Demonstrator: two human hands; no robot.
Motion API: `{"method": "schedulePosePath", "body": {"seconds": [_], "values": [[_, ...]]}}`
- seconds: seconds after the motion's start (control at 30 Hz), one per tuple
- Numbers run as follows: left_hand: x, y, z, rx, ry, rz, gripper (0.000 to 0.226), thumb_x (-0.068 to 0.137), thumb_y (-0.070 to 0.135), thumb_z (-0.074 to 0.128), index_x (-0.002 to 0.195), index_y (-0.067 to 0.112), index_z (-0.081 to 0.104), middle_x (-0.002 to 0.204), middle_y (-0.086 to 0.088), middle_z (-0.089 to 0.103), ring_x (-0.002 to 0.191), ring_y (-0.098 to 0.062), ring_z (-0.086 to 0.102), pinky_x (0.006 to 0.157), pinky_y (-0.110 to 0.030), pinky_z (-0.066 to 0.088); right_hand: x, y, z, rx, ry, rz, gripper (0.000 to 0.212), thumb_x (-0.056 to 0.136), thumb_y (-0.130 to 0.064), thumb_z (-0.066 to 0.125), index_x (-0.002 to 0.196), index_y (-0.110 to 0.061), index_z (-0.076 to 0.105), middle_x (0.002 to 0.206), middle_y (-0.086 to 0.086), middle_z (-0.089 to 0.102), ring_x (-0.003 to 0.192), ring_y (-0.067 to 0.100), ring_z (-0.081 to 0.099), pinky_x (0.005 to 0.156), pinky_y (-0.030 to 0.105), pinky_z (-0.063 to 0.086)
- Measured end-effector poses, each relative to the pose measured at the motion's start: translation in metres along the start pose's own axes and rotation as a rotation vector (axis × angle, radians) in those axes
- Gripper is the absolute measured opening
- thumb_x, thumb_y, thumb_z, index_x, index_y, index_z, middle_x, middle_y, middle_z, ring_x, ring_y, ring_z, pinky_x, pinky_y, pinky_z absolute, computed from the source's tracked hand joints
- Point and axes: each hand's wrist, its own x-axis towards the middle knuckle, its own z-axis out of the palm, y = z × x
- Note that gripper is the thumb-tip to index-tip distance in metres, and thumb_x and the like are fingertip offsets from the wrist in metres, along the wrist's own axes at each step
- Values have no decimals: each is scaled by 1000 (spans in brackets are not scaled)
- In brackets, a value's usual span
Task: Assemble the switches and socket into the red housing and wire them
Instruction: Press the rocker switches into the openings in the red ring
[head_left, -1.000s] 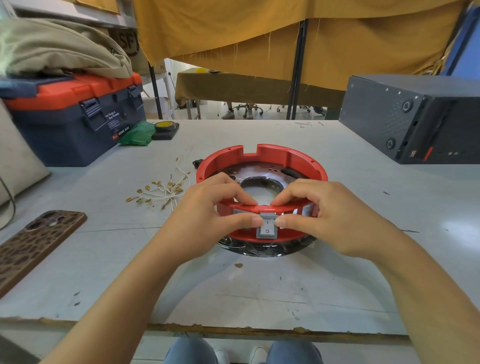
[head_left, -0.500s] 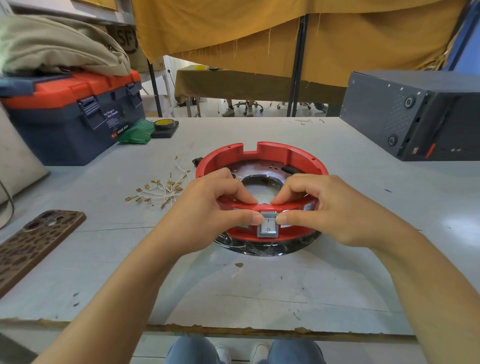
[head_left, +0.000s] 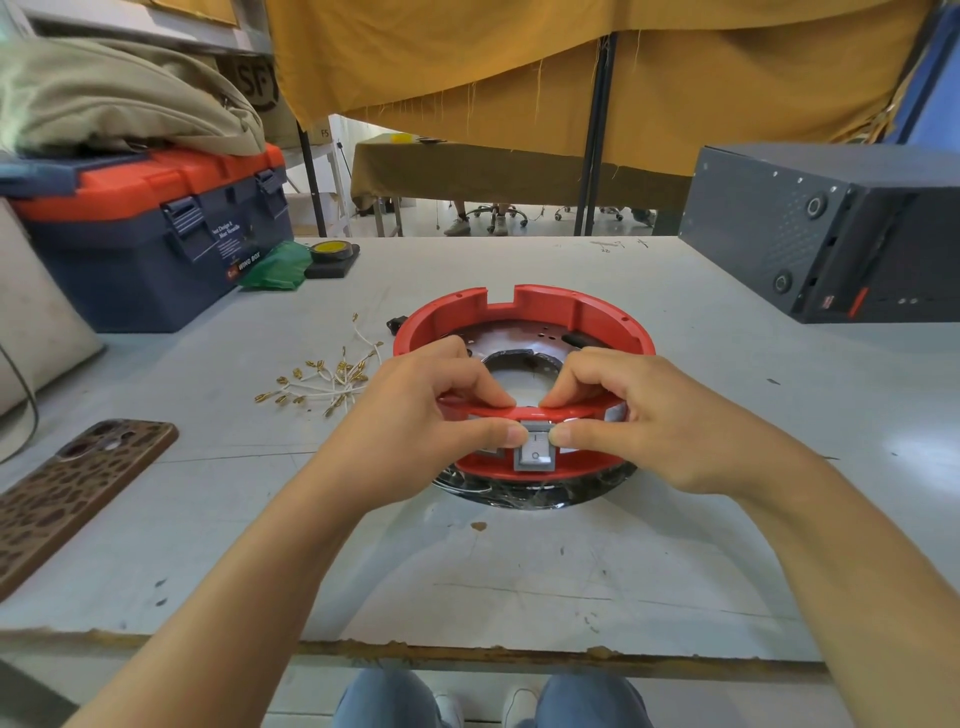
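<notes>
Housing: we find the red housing (head_left: 522, 312) on the surface (head_left: 675, 545).
Switch: grey switch (head_left: 535, 448) in its near wall.
Grip: left hand (head_left: 431, 415) and right hand (head_left: 644, 421) pinch switch and rim.
Risk: uneven thumb pressure may cock it; seating apparently incomplete.

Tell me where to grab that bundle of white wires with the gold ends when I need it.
Pinch the wires at the white middle where the strands cross, coming from above with the left hand, which is nearer. The gold ends fan outward, so gripping there would probably catch only one strand. They lie flat on the table, left of the red housing.
</notes>
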Motion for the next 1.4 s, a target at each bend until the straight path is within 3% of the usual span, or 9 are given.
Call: {"method": "schedulePosePath", "body": {"seconds": [0.47,0.83,1.1,1.4], "values": [[-1,3,0,32,4,1,16,69,36,77,81,25,73,79,10,54,77,-1,51,62,-9,38,0,-2,-1,-29,-29,22,7,88,-20,65,94,-22,62,93,-14,59,82,-7,53,68,5,39],[-4,-1,3,-36,0,-18,19,69,39,76,81,26,71,88,8,56,77,-5,55,67,-17,43,-2,-3,3,1,40,33,10,84,-32,67,92,-27,66,92,-14,63,86,-5,57,70,6,42],[-5,-1,8,-95,23,34,16,73,32,77,76,22,64,85,5,60,79,-17,58,73,-39,45,-3,-3,6,7,69,13,3,86,-27,67,87,-25,65,90,-11,61,80,-4,55,68,7,42],[-5,0,8,-66,27,45,19,72,37,73,78,21,66,83,6,57,75,-15,55,68,-33,43,0,-1,6,16,39,14,6,88,-27,64,89,-21,64,92,-8,61,86,3,56,71,11,46]]}}
